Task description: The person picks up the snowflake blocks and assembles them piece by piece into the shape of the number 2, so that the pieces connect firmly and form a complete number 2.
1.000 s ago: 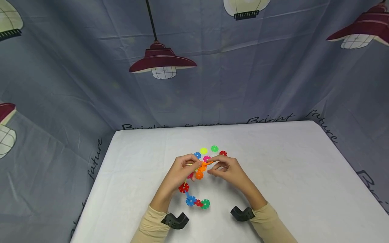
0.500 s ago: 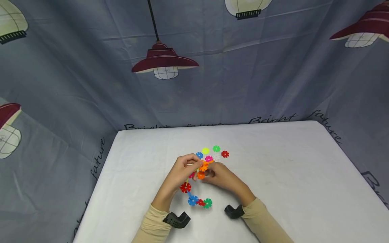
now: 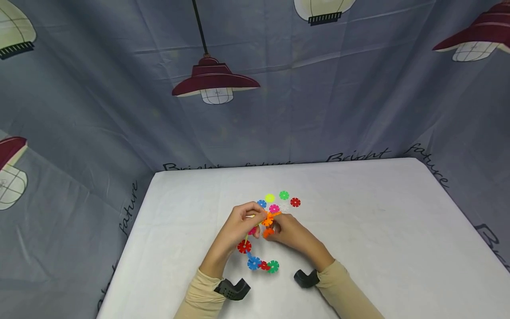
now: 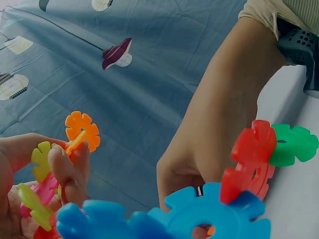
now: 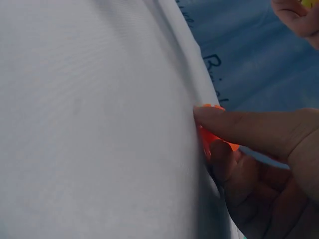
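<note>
In the head view, my left hand (image 3: 240, 226) pinches a chain of interlocking plastic snowflake discs near its orange discs (image 3: 267, 220). From there the chain hangs toward me through a red disc (image 3: 244, 246), a blue disc (image 3: 253, 263) and a green disc (image 3: 273, 266) at its end. My right hand (image 3: 294, 231) is beside it, thumb and fingers pinching a separate orange snowflake disc (image 3: 268, 233). In the right wrist view this orange disc (image 5: 217, 137) shows partly behind the thumb, close over the white cloth. The left wrist view shows the chain's blue disc (image 4: 207, 216) up close.
Beyond the hands lie loose discs: a yellow disc (image 3: 270, 198), a green disc (image 3: 284, 195), a red disc (image 3: 295, 202), a blue disc (image 3: 261, 203) and a pink disc (image 3: 274, 208). The white table (image 3: 378, 221) ends at a grey-blue curtain (image 3: 303, 124).
My right hand has come from the chain's orange end down and left to the loose orange disc, which it now pinches and has tilted. The left hand has stayed in about the same place.
</note>
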Demonstrator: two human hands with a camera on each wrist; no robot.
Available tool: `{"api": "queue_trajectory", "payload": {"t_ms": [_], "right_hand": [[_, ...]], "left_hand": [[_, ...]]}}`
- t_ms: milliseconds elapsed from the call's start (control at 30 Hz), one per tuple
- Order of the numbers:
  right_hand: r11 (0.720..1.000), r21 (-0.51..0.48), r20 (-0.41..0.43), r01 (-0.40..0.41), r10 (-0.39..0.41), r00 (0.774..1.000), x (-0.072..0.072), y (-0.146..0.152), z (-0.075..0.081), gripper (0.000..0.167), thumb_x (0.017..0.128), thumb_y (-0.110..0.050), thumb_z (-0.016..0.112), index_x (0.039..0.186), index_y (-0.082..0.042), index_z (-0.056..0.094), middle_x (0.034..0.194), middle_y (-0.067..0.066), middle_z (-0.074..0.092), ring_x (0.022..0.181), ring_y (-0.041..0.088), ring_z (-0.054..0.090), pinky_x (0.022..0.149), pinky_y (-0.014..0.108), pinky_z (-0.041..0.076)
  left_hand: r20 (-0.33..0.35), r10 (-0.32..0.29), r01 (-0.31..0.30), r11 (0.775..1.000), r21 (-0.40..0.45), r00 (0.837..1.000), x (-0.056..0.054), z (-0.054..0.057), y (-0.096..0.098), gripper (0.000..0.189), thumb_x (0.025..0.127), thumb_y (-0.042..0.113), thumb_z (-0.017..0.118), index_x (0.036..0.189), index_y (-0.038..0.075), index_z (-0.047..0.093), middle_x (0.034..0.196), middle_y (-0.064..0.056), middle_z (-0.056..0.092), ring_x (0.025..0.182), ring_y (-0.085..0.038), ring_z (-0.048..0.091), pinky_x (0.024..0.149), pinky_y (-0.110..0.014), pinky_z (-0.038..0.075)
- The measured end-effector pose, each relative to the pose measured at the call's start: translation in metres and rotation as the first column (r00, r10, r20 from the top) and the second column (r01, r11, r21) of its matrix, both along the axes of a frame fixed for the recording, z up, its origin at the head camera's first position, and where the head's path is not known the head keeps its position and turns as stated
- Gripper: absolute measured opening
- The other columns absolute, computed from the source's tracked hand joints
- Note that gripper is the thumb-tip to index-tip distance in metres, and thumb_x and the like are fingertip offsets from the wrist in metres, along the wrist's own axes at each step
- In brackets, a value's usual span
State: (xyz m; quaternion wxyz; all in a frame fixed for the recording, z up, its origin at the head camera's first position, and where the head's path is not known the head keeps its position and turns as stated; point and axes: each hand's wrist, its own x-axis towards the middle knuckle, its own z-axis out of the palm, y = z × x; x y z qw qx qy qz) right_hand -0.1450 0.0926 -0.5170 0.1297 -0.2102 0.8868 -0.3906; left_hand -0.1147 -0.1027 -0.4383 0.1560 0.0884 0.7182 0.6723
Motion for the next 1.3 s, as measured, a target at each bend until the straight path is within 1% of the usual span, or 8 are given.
{"api": "queue_trajectory", "payload": {"t_ms": [100, 167, 367, 500, 800, 967, 1167, 1300], "right_hand": [[0.998, -0.066, 0.029, -0.004, 0.006, 1.0, 0.002, 0.006, 0.003, 0.019, 0.086, -0.014, 0.084, 0.093, -0.005, 0.069, 0.075, -0.002, 0.063, 0.063, 0.01, 0.056, 0.058, 0.021, 0.049], [0.985, -0.172, 0.079, 0.012, 0.001, 0.997, 0.004, 0.012, 0.007, 0.02, 0.089, -0.013, 0.081, 0.102, -0.002, 0.07, 0.084, 0.005, 0.071, 0.063, 0.014, 0.064, 0.059, 0.024, 0.056], [0.861, -0.481, 0.23, 0.166, -0.059, 0.971, 0.006, 0.035, 0.027, 0.027, 0.095, -0.012, 0.074, 0.116, 0.005, 0.068, 0.1, 0.026, 0.076, 0.078, 0.033, 0.077, 0.067, 0.034, 0.064], [0.798, -0.546, 0.26, 0.257, -0.131, 0.957, 0.01, 0.046, 0.041, 0.029, 0.096, -0.016, 0.074, 0.117, 0.004, 0.07, 0.102, 0.019, 0.078, 0.087, 0.025, 0.079, 0.073, 0.034, 0.064], [0.74, -0.619, 0.21, 0.263, -0.167, 0.963, 0.019, 0.049, 0.065, 0.028, 0.096, -0.011, 0.073, 0.116, 0.009, 0.069, 0.094, -0.004, 0.08, 0.083, 0.017, 0.079, 0.072, 0.035, 0.064], [0.728, -0.633, 0.191, 0.263, -0.183, 0.964, 0.022, 0.047, 0.07, 0.026, 0.096, -0.009, 0.072, 0.115, 0.009, 0.069, 0.093, -0.004, 0.079, 0.083, 0.015, 0.079, 0.072, 0.034, 0.064], [0.762, -0.596, 0.182, 0.252, -0.177, 0.967, 0.026, 0.044, 0.073, 0.024, 0.095, -0.012, 0.075, 0.114, 0.003, 0.072, 0.094, 0.007, 0.08, 0.084, 0.021, 0.079, 0.074, 0.036, 0.064], [0.781, -0.58, 0.161, 0.23, -0.167, 0.973, 0.026, 0.046, 0.073, 0.024, 0.095, -0.011, 0.075, 0.114, 0.003, 0.073, 0.095, 0.014, 0.079, 0.08, 0.023, 0.079, 0.074, 0.035, 0.064]], "left_hand": [[0.004, -0.001, 0.001, 1.0, 0.0, 1.0, 0.0, 0.0, 0.0, 0.021, 0.102, 0.019, 0.064, 0.104, -0.002, 0.066, 0.095, -0.004, 0.069, 0.052, -0.011, 0.056, 0.057, -0.023, 0.045], [-0.001, -0.001, 0.001, 1.0, -0.001, 1.0, 0.0, 0.0, 0.0, 0.021, 0.103, 0.019, 0.064, 0.105, -0.002, 0.066, 0.095, -0.004, 0.07, 0.052, -0.012, 0.056, 0.057, -0.023, 0.045], [-0.001, 0.009, -0.009, 1.0, -0.014, 1.0, -0.001, 0.001, 0.001, 0.02, 0.103, 0.02, 0.063, 0.105, 0.0, 0.069, 0.092, -0.004, 0.07, 0.054, -0.018, 0.056, 0.055, -0.022, 0.043], [-0.003, 0.023, -0.023, 1.0, -0.01, 1.0, 0.0, 0.001, 0.001, 0.021, 0.102, 0.023, 0.065, 0.103, 0.002, 0.069, 0.09, -0.005, 0.068, 0.054, -0.02, 0.056, 0.053, -0.023, 0.041], [-0.023, 0.028, -0.027, 0.999, 0.027, 0.999, 0.004, 0.003, 0.0, 0.025, 0.101, 0.029, 0.068, 0.103, 0.003, 0.069, 0.088, -0.006, 0.069, 0.056, -0.021, 0.056, 0.052, -0.024, 0.037], [-0.038, 0.029, -0.027, 0.999, 0.029, 0.999, 0.004, 0.005, 0.0, 0.023, 0.101, 0.027, 0.069, 0.103, 0.004, 0.069, 0.082, -0.004, 0.068, 0.056, -0.017, 0.055, 0.048, -0.023, 0.031], [-0.044, 0.037, -0.038, 0.999, -0.009, 0.998, 0.005, 0.006, 0.001, 0.021, 0.1, 0.029, 0.07, 0.101, 0.008, 0.07, 0.072, -0.003, 0.066, 0.059, -0.029, 0.054, 0.046, -0.023, 0.025], [-0.065, 0.026, -0.028, 0.999, -0.03, 0.998, 0.005, 0.005, 0.001, 0.019, 0.099, 0.029, 0.071, 0.099, 0.01, 0.071, 0.071, -0.003, 0.066, 0.059, -0.027, 0.053, 0.046, -0.021, 0.025]]}}
